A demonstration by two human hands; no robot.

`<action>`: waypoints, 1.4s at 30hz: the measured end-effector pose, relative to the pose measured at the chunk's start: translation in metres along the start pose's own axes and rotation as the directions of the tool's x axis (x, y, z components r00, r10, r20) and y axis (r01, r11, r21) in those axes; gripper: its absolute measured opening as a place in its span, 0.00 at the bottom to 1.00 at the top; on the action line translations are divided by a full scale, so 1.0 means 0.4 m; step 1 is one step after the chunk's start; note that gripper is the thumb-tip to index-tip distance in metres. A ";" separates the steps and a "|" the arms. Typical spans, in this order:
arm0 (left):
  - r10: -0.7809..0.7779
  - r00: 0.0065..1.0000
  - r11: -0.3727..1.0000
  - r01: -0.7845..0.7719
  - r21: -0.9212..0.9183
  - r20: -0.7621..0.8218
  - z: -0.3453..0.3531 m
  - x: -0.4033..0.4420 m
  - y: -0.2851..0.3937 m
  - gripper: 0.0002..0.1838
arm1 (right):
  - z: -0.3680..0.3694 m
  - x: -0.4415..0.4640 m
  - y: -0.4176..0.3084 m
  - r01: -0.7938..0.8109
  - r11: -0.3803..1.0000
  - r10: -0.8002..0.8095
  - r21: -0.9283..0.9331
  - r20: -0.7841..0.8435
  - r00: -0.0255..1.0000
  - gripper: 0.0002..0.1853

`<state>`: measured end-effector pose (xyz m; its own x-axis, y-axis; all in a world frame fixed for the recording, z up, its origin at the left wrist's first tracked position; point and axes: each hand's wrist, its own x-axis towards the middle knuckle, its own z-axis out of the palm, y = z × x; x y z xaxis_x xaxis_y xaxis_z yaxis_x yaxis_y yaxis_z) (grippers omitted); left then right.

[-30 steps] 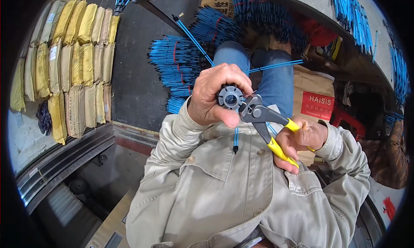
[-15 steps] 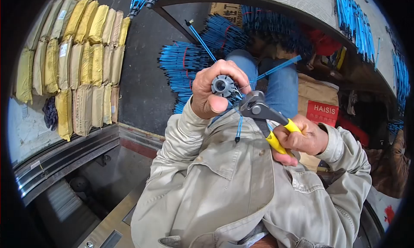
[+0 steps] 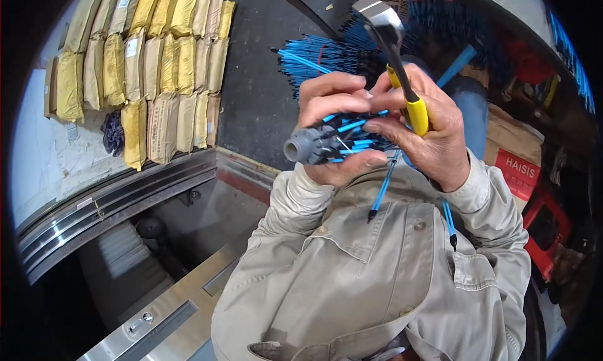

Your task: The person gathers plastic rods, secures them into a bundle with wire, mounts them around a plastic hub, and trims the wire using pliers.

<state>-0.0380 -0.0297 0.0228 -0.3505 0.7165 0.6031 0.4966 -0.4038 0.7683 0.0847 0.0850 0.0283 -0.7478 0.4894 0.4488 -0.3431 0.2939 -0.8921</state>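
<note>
My left hand [image 3: 328, 100] is closed around a grey ring-shaped hub [image 3: 304, 145], its open round end facing left and toward me. Short blue rods [image 3: 355, 135] stick out of the hub's other side, and a thin bright wire shows among them. In my right hand [image 3: 440, 131] is a pair of cutting pliers [image 3: 415, 113] with yellow handles, its metal head pointing up and away from the hub. The right thumb and fingertips press at the blue rods beside the left fingers. Longer blue rods with black tips [image 3: 381, 191] hang below over the jacket.
Bundles of blue rods [image 3: 314, 53] lie on the dark floor beyond my hands. Stacked yellow and tan wrapped packages [image 3: 144, 78] stand at left. A table edge [image 3: 502, 9] runs along the upper right, above a brown HAISIS bag [image 3: 512, 131].
The pliers' jaws have left the hub and swung upward. My right hand has come up to the rods, the hub has tilted to face left, and the whole view has shifted.
</note>
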 end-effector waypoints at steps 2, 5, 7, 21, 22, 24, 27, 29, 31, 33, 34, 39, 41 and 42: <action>-0.049 0.999 0.998 0.049 -0.046 -0.006 0.019 0.001 0.017 0.37 | -0.007 -0.002 0.006 0.045 0.999 -0.044 -0.017 0.027 0.999 0.15; 0.023 1.000 0.994 -0.022 -0.104 0.005 0.087 0.015 0.027 0.31 | -0.075 -0.023 0.002 0.076 0.997 -0.073 -0.028 0.078 0.994 0.17; 0.037 0.999 0.982 -0.038 -0.185 -0.010 0.134 0.024 0.036 0.29 | -0.113 -0.059 -0.010 0.048 0.996 -0.040 -0.073 0.112 0.993 0.18; 0.183 0.894 0.973 -0.106 -0.206 0.408 0.250 0.011 0.043 0.19 | -0.156 -0.312 -0.014 -0.383 0.889 0.447 0.250 -0.305 0.841 0.19; 0.174 0.892 0.972 -0.089 -0.216 0.417 0.242 0.014 0.041 0.20 | -0.146 -0.304 -0.009 -0.320 0.906 0.402 0.278 -0.326 0.856 0.18; 0.168 0.897 0.973 -0.083 -0.216 0.408 0.222 0.028 0.033 0.19 | -0.141 -0.268 0.011 -0.191 0.963 0.241 0.189 -0.289 0.926 0.18; 0.156 0.907 0.975 -0.076 -0.211 0.392 0.185 0.059 0.018 0.18 | -0.135 -0.183 0.023 0.106 0.994 -0.100 0.023 -0.186 0.978 0.16; 0.084 0.949 0.974 -0.013 -0.228 0.303 0.159 0.074 0.002 0.16 | -0.135 -0.125 0.022 0.059 0.993 -0.070 -0.105 -0.104 0.992 0.16; 0.061 0.962 0.979 -0.006 -0.202 0.266 0.125 0.080 -0.013 0.15 | -0.141 -0.074 0.015 0.076 0.986 -0.087 -0.146 -0.071 0.994 0.16; -0.085 0.975 0.951 0.141 -0.275 0.206 0.096 0.064 -0.034 0.14 | -0.161 -0.061 -0.006 0.030 0.905 -0.029 -0.424 0.010 1.000 0.17; -0.164 0.971 0.923 0.213 -0.320 0.173 0.084 0.060 -0.040 0.14 | -0.175 -0.060 -0.009 0.052 0.912 -0.051 -0.406 0.013 0.999 0.17; -0.159 0.985 0.898 0.172 -0.404 0.066 0.086 0.060 -0.056 0.14 | -0.216 -0.017 -0.065 0.222 0.137 -0.189 -0.965 0.194 0.963 0.16; -0.139 0.988 0.912 0.154 -0.381 0.065 0.085 0.063 -0.057 0.14 | -0.230 -0.010 -0.051 0.243 0.034 -0.249 -0.969 0.228 0.942 0.16; -0.130 0.989 0.920 0.145 -0.365 0.064 0.086 0.062 -0.056 0.15 | -0.235 -0.007 -0.042 0.263 -0.059 -0.307 -0.963 0.269 0.913 0.16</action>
<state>-0.0306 0.0166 0.0130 -0.3609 0.7977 0.4831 0.1158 -0.4756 0.8720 0.1458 0.1558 0.0471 -0.7298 0.1358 0.6700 0.3705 0.9022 0.2207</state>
